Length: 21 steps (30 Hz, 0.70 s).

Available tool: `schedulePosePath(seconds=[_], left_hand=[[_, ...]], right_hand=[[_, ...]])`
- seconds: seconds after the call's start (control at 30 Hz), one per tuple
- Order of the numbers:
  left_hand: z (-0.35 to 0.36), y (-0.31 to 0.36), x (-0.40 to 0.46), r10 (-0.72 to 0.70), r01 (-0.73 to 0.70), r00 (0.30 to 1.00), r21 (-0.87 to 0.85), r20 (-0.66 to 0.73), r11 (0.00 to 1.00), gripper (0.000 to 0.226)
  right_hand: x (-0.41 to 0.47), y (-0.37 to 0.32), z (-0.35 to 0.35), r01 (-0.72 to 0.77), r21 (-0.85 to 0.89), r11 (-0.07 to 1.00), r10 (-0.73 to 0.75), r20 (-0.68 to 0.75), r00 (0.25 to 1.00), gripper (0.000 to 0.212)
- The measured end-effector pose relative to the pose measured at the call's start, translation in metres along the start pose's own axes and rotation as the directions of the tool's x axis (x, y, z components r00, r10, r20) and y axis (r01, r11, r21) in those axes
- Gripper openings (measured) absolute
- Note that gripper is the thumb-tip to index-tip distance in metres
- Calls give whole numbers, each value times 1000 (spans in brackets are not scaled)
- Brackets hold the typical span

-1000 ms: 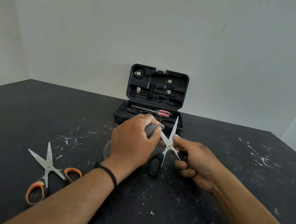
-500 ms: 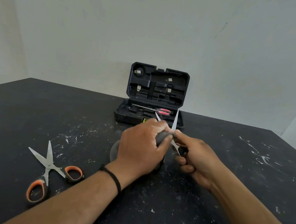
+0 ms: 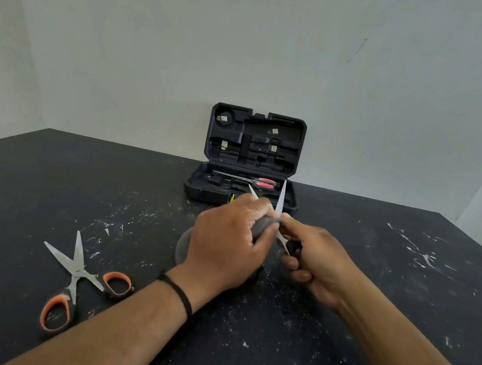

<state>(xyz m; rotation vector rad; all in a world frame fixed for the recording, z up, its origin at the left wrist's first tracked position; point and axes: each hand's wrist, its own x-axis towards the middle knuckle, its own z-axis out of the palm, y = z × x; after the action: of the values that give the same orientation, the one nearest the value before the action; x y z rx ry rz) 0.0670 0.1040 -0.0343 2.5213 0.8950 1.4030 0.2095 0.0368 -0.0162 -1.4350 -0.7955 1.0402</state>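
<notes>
- Grey stone (image 3: 263, 225), gripped in the left hand (image 3: 228, 240), meets a blade of the scissors (image 3: 281, 199), which the right hand (image 3: 315, 257) clasps by the handle above the counter (image 3: 338, 324).
- Judged best: stone flat on the bevel, stroking away from fingers.
- Black case (image 3: 203, 190) behind stands open; red-handled scissors (image 3: 263, 183) lie in its base.

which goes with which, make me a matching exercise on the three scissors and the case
1 orange scissors
2 red scissors
3 black scissors
4 case

a in the right hand
b lid up
c open on the table
d inside the case

Pairs: 1-c, 2-d, 3-a, 4-b
</notes>
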Motion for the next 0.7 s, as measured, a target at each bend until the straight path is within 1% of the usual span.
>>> schedulePosePath(seconds=[0.07, 0.13, 0.2, 0.27, 0.3, 0.4, 0.47, 0.53, 0.6, 0.7], left_hand=[[1, 0, 4, -49, 51, 999, 77, -22, 996, 13], [-2, -10, 10, -154, 162, 986, 153, -60, 975, 13], [-6, -27, 12, -280, 287, 958, 209, -62, 935, 11], [-10, -39, 11, -375, 378, 926, 197, -53, 905, 10], [-10, -41, 11, -382, 386, 922, 183, -55, 904, 10], [-9, -30, 11, -317, 325, 944, 115, -88, 939, 10], [-8, -21, 9, -252, 258, 963, 53, -100, 965, 10], [-6, -13, 5, -171, 171, 983, -3, -62, 985, 9], [-4, -7, 1, -98, 98, 995, -34, 1, 995, 9], [-2, -4, -1, -45, 49, 995, -44, 85, 998, 13]], right_hand=[[1, 0, -3, -5, -13, 1000, 6, 9, 1000, 31], [0, -2, -6, -1, -44, 999, 3, 41, 999, 37], [-2, -6, -8, 7, -17, 1000, -6, 87, 996, 40], [-2, -10, -8, 16, 20, 1000, -18, 106, 994, 40], [-2, -10, -8, 17, 20, 1000, -19, 96, 995, 41], [2, -5, -9, 8, 2, 1000, -8, 50, 999, 43], [3, -4, -9, -1, 39, 999, 1, 21, 1000, 42], [4, -5, -11, -9, 99, 995, 9, 8, 1000, 37], [5, -5, -11, -17, 115, 993, 16, 10, 1000, 32], [6, -4, -11, -23, 117, 993, 21, 19, 1000, 24]])
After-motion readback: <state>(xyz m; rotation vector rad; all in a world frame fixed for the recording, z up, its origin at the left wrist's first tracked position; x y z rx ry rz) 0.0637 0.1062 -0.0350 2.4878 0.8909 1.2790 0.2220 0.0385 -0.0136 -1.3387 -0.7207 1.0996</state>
